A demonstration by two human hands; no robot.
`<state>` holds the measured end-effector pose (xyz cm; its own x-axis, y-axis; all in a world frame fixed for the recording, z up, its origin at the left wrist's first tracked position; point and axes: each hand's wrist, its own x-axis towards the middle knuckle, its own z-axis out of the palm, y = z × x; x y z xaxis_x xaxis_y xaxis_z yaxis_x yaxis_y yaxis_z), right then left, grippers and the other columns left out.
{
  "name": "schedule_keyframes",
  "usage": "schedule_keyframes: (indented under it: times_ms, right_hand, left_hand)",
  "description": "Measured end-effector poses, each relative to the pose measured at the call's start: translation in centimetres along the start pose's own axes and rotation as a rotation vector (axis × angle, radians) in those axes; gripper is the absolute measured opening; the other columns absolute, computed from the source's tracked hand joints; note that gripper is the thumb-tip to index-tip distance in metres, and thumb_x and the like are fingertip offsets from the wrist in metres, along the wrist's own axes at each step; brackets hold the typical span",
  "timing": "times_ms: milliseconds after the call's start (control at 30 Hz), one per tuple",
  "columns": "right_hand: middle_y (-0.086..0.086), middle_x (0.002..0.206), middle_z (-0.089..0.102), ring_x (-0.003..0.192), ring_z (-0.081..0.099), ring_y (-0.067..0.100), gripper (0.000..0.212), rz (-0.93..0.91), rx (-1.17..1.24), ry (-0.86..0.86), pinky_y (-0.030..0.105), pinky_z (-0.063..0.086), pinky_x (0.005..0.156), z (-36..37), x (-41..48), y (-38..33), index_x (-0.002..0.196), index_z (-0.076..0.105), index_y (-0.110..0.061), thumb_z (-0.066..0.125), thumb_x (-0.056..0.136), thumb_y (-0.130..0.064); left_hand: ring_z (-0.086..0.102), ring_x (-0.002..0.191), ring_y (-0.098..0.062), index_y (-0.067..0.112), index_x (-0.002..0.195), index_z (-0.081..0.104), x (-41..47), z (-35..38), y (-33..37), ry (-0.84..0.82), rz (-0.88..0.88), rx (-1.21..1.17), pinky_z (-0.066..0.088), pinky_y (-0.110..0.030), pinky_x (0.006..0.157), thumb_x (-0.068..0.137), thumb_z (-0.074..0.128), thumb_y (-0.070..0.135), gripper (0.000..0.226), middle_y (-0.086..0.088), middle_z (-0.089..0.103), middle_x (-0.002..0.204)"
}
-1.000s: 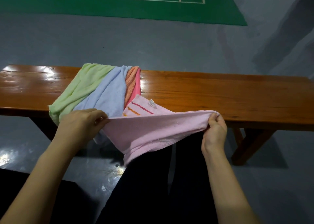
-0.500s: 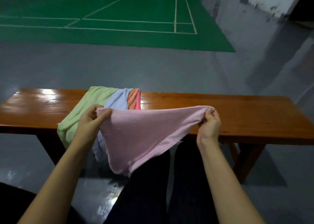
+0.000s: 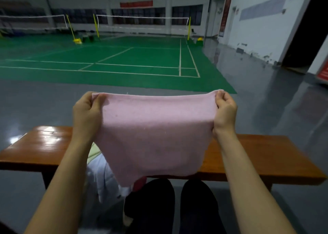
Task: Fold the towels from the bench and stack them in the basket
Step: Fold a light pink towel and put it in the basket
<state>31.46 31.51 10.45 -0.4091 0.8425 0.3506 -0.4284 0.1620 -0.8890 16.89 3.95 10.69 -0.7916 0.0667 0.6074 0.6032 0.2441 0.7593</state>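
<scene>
A pink towel (image 3: 156,136) hangs spread in the air above the wooden bench (image 3: 257,155). My left hand (image 3: 87,114) pinches its upper left corner and my right hand (image 3: 224,113) pinches its upper right corner, holding the top edge stretched level. The towel's lower part sags to a point near the bench's front edge. Behind it, a strip of light green towel (image 3: 93,153) and a pale blue towel (image 3: 103,177) hang off the bench; the rest of that pile is hidden. No basket is in view.
My dark-trousered legs (image 3: 177,207) are below the bench's front edge. Grey floor lies beyond the bench, then a green badminton court (image 3: 124,61) with nets and yellow posts. A white wall and a dark doorway are at the right.
Both hands have lifted the pink towel up from the bench to chest height and drawn its top edge level. The view has tilted upward, revealing the court and nets.
</scene>
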Motion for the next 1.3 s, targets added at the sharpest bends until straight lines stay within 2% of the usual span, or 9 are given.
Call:
schedule_keyframes:
  times_ms: [100, 200, 367, 533, 700, 867, 1000, 1233, 1300]
  right_hand:
    - [-0.008, 0.066, 0.037, 0.058, 0.032, 0.0, 0.03, -0.047, -0.045, -0.01, 0.018, 0.03, 0.053, -0.4, 0.8, -0.6, 0.072, 0.046, -0.02, 0.044, 0.101, -0.019]
    - [-0.006, 0.071, 0.047, 0.063, 0.039, 0.001, 0.022, -0.01, -0.131, -0.025, 0.013, 0.037, 0.056, -0.2, 1.5, 0.8, 0.082, 0.054, -0.014, 0.046, 0.101, -0.021]
    - [-0.007, 0.079, 0.051, 0.072, 0.043, 0.004, 0.02, 0.035, -0.086, 0.08, 0.014, 0.039, 0.062, 1.9, 5.4, 0.8, 0.099, 0.062, -0.009, 0.046, 0.101, -0.021]
    - [-0.005, 0.067, 0.036, 0.062, 0.031, 0.008, 0.032, -0.037, 0.074, 0.121, 0.022, 0.028, 0.055, 3.4, 8.6, -3.1, 0.069, 0.046, -0.02, 0.044, 0.101, -0.019]
    - [0.004, 0.081, 0.046, 0.08, 0.041, 0.017, 0.022, 0.151, -0.011, 0.089, 0.029, 0.035, 0.07, 0.2, 5.5, 3.3, 0.078, 0.053, -0.018, 0.046, 0.099, -0.022]
    - [0.004, 0.095, 0.053, 0.09, 0.045, 0.015, 0.021, 0.374, -0.163, 0.167, 0.008, 0.039, 0.059, -4.6, -2.3, 12.7, 0.109, 0.059, -0.005, 0.044, 0.101, -0.017]
    - [0.001, 0.09, 0.057, 0.078, 0.051, 0.012, 0.018, 0.548, -0.292, 0.109, 0.015, 0.043, 0.059, -7.0, -7.5, 16.9, 0.099, 0.056, -0.01, 0.041, 0.102, -0.02]
    - [0.015, 0.095, 0.059, 0.09, 0.055, 0.022, 0.017, 0.542, -0.506, -0.142, 0.022, 0.04, 0.065, -7.6, -7.9, 17.6, 0.099, 0.058, -0.004, 0.047, 0.099, -0.017]
    - [0.009, 0.103, 0.06, 0.1, 0.056, 0.024, 0.012, 0.512, -0.625, -0.224, 0.024, 0.04, 0.072, -7.1, -7.7, 17.5, 0.103, 0.058, -0.01, 0.049, 0.097, -0.014]
  left_hand:
    - [0.051, 0.062, 0.01, 0.015, 0.089, 0.065, 0.7, -0.1, 0.5, -0.03, -0.012, -0.082, 0.039, -0.008, 0.059, 0.094, 0.057, 0.017, 0.01, 0.007, 0.06, 0.075]
    - [0.048, 0.069, -0.009, 0.006, 0.089, 0.067, 1.4, 2.0, -1.4, -0.069, -0.153, -0.133, 0.04, -0.025, 0.063, 0.092, 0.059, 0.022, 0.018, -0.003, 0.059, 0.076]
    - [0.034, 0.058, -0.008, 0.019, 0.062, 0.053, 6.1, 5.3, 0.6, -0.001, -0.212, -0.181, 0.031, -0.027, 0.057, 0.09, 0.062, 0.022, 0.029, 0.001, 0.044, 0.062]
    - [0.034, 0.053, -0.001, 0.022, 0.063, 0.049, 9.9, 5.3, 4.6, 0.099, 0.019, -0.215, 0.031, -0.02, 0.053, 0.089, 0.06, 0.022, 0.028, 0.007, 0.044, 0.059]
    - [0.042, 0.052, 0.006, 0.011, 0.079, 0.064, 4.0, 6.1, -1.0, 0.043, -0.088, -0.18, 0.036, -0.017, 0.056, 0.087, 0.063, 0.014, 0.009, 0.005, 0.055, 0.065]
    - [0.048, 0.071, -0.013, 0.003, 0.076, 0.062, -7.2, 7.8, -10.0, -0.138, -0.325, 0.035, 0.033, -0.027, 0.063, 0.092, 0.055, 0.01, 0.018, -0.007, 0.058, 0.072]
    - [0.056, 0.085, -0.02, 0.008, 0.083, 0.062, -12.9, 8.7, -14.0, -0.324, -0.448, 0.063, 0.037, -0.027, 0.072, 0.094, 0.051, 0.006, 0.016, -0.005, 0.064, 0.084]
    - [0.051, 0.063, -0.007, 0.015, 0.073, 0.058, -13.5, 9.7, -13.3, -0.359, -0.458, 0.056, 0.038, -0.011, 0.057, 0.088, 0.064, 0.012, 0.016, 0.003, 0.058, 0.067]
    - [0.052, 0.058, 0.001, 0.019, 0.067, 0.059, -13.3, 10.2, -12.2, -0.404, -0.428, 0.058, 0.039, -0.01, 0.057, 0.085, 0.067, 0.013, 0.02, 0.008, 0.061, 0.065]
